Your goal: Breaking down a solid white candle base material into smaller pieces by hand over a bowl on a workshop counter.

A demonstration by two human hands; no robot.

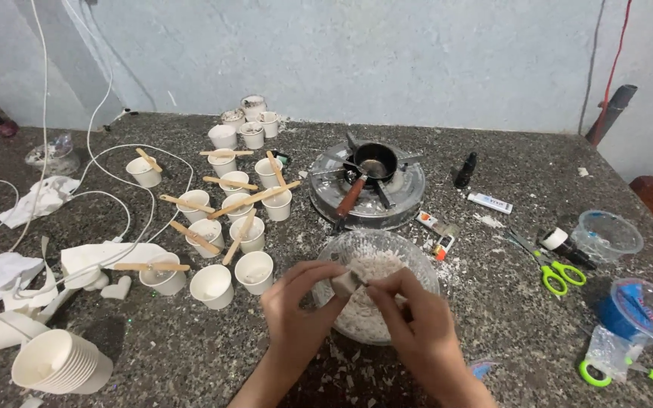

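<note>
Head view is showing you pinching a small pale wax block (344, 283) between both hands: your left hand (296, 306) is closing thumb and fingertips on its near-left end, and your right hand (417, 313) is pressing fingertips against its right side, though whether a small blade is sitting in those fingers is too blurred to tell. You are holding the block right over the near rim of a clear glass bowl (417, 261), which is sitting directly beneath your grip and is filled with white wax shavings (376, 272); more flakes are lying scattered on the speckled stone table (190, 355) just under your wrists. Just beyond the bowl, a round metal burner (410, 198) is carrying a small dark pan with a reddish-brown handle (368, 170) pointing back toward your grip. Off to the left of your grip, a cluster of small white cups (236, 227) is standing, several with flat wooden sticks (247, 198) lying across their tops. Nearer you on that side, a stack of paper cups (58, 363) is lying on its side. To the right of your grip, green-handled scissors (557, 273) are lying near a clear plastic tub (606, 234).
</note>
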